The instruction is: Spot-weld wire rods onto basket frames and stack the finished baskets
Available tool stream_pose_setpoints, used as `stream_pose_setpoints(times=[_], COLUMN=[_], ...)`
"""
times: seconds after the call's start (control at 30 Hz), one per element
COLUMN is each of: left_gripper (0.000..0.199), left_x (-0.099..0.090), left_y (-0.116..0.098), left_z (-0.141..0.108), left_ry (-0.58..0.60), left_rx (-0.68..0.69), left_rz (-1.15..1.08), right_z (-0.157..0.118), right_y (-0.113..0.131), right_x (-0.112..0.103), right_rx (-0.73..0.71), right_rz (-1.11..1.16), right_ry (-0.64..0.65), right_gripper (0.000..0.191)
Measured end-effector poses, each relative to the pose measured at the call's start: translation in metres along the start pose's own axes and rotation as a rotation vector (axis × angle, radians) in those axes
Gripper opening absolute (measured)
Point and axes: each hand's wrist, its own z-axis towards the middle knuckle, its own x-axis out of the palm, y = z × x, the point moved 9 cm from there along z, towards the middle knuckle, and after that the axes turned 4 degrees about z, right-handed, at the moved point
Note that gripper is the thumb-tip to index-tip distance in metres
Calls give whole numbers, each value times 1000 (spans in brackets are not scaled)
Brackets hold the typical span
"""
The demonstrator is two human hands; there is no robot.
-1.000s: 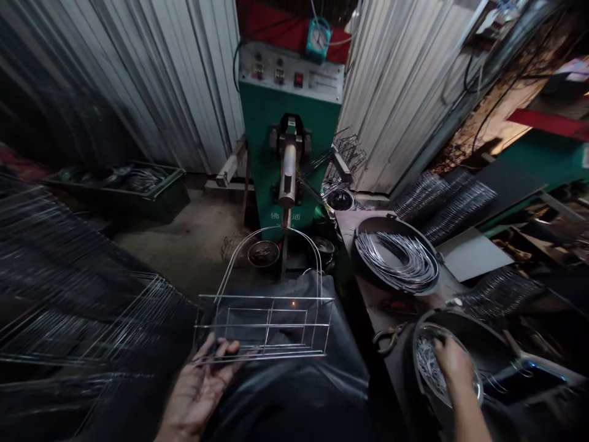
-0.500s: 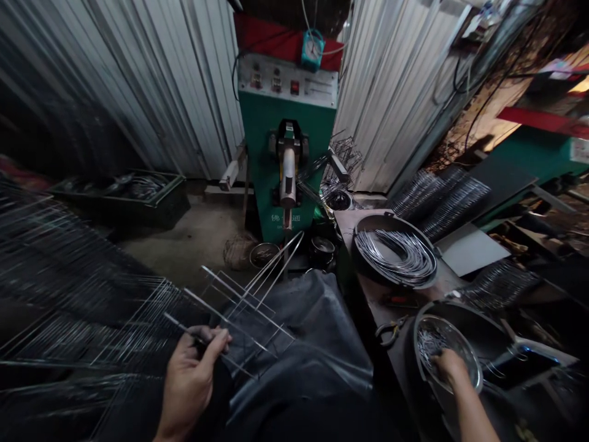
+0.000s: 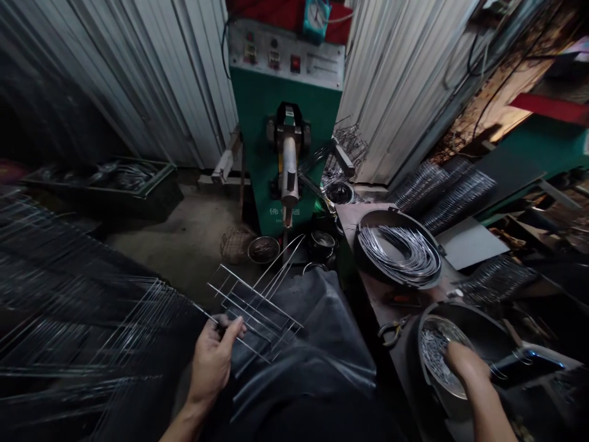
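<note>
My left hand pinches a wire frame at its lower left edge. The frame is made of thin crossed metal wires and is tilted over the dark apron on my lap. Long looped wires rise from its far side toward the green machine. On the right, my right hand reaches over a round metal bowl of small metal pieces. Its fingertips are hidden from view, so what they hold cannot be seen.
A round tray with coiled wire sits on the right bench, with pliers nearer me. Stacked wire racks fill the left. Behind them is a green bin. Two small bowls stand below the machine.
My left hand and the wire frame have moved right, and the frame has turned slightly. My right hand has shifted slightly right in the bowl. The head view has tilted down a little.
</note>
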Motion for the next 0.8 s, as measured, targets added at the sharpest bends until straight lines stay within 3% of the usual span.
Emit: stream_pose_setpoints(times=[0.03,0.17,0.27,0.33,0.4,0.47,0.8], left_gripper=[29,28,27,27,27,27,27], left_x=[1,14,23,24,23,20,26], left_y=[0,-2,-1,1,5,9,15], left_z=[1,2,-2,-4,-6,-7,8], left_ry=[-3,-12,-8,-13,-24,-30,39], left_rx=[7,49,83,93,99,99,79], left_rz=[3,13,51,72,74,76,94], right_z=[-6,-50,-83,-101,-114,-122,-116], right_y=[34,218,331,382,411,424,439], right_x=[-6,-39,-28,-16,-10,-8,5], right_rx=[-71,-518,-666,-716,-759,-783,-680], right_rz=[75,713,1069,1212,1277,1304,1523], right_ry=[39,29,226,367,448,475,527], right_gripper=[24,35,37,38,39,40,37])
